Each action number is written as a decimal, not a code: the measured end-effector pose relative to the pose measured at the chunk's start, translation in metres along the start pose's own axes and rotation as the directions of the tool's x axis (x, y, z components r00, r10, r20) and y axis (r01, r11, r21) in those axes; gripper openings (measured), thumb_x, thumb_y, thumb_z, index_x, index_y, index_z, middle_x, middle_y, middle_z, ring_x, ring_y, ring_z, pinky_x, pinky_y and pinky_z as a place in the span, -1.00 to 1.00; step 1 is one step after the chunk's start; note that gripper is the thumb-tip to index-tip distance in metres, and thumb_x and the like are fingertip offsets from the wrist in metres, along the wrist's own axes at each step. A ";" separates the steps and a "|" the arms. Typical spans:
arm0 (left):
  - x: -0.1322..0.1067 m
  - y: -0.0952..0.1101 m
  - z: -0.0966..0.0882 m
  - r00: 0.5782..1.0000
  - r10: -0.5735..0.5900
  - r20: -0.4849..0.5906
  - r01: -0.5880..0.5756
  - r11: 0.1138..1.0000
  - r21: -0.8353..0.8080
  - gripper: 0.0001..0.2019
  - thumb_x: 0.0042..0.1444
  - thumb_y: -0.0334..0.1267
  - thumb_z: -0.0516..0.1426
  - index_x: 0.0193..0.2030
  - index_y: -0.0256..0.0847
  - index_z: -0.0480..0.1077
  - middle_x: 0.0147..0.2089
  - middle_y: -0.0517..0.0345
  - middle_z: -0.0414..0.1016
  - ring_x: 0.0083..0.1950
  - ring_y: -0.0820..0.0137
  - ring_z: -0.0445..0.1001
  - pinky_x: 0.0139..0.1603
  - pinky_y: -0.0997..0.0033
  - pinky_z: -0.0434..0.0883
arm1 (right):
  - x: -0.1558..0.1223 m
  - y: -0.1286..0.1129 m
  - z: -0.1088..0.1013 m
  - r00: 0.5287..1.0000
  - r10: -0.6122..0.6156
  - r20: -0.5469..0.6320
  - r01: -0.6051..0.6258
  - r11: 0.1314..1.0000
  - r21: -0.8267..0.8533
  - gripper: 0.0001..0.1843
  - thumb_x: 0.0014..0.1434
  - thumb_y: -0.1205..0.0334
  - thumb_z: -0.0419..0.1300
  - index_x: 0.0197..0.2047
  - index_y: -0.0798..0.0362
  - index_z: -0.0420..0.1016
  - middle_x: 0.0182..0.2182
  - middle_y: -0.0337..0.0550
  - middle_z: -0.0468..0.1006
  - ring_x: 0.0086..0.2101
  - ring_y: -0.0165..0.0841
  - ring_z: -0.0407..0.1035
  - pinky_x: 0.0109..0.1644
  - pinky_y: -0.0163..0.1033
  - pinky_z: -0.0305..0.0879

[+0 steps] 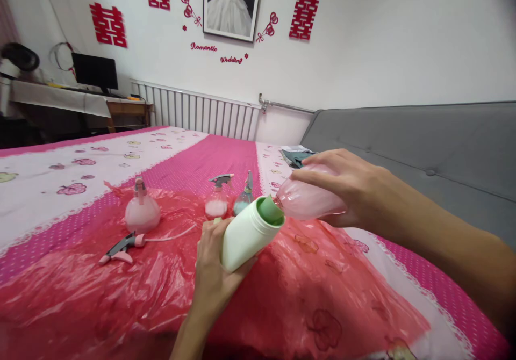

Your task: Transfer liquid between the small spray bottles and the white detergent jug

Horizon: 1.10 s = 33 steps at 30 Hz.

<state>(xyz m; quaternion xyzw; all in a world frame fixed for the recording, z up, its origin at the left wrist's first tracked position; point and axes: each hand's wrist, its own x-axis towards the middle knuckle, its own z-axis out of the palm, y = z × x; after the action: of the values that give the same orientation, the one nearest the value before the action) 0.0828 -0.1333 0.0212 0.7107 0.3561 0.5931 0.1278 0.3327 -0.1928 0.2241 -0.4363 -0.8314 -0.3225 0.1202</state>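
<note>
My left hand (pixel 220 258) is wrapped round a pale green bottle (pixel 245 236), which leans to the right with its darker green spout upward. In my right hand (pixel 342 182) is a clear pink bottle (pixel 308 196), tilted so that its neck meets the green spout; whether liquid flows there I cannot make out. A loose grey and pink spray nozzle (pixel 124 247) with its tube lies on the red plastic sheet (pixel 161 295). Behind it stands a round spray bottle (pixel 142 212) with pinkish liquid. Two more, a pink spray bottle (pixel 216 204) and a teal spray bottle (pixel 243 201), stand beyond the green bottle.
The sheet covers part of a bed (pixel 229 153) with a pink and white spread. A grey padded headboard (pixel 419 150) runs along the right. Folded cloth (pixel 296 156) lies near it. A radiator (pixel 201 107) and a desk with a monitor (pixel 95 71) are at the back.
</note>
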 end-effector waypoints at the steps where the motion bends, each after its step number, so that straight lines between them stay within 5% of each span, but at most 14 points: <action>1: 0.000 0.000 0.000 1.000 -0.002 0.000 0.002 1.000 -0.002 -0.38 0.13 -0.10 0.41 0.28 -0.01 0.29 0.12 0.04 0.42 0.13 0.03 0.44 0.17 -0.01 0.41 | 0.001 0.000 0.000 1.000 -0.004 0.001 0.004 1.000 -0.001 -0.17 -0.04 0.42 0.42 0.28 -0.25 0.37 0.17 -0.05 0.50 0.13 0.04 0.45 -0.03 0.09 0.58; 33: -0.007 -0.014 0.002 0.997 -0.060 -0.043 0.061 0.998 0.005 -0.30 0.07 -0.03 0.43 0.29 -0.02 0.29 0.20 -0.04 0.45 0.22 -0.12 0.44 0.19 -0.16 0.42 | 0.015 -0.004 -0.004 0.999 -0.029 -0.018 0.029 0.999 -0.026 -0.10 -0.12 0.52 0.48 0.27 -0.18 0.40 0.18 0.00 0.40 0.03 -0.03 0.48 -0.22 -0.09 0.55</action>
<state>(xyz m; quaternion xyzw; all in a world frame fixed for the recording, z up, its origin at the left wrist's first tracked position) 0.0792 -0.1274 0.0064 0.6873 0.3821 0.6026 0.1358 0.3204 -0.1875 0.2324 -0.4228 -0.8322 -0.3390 0.1175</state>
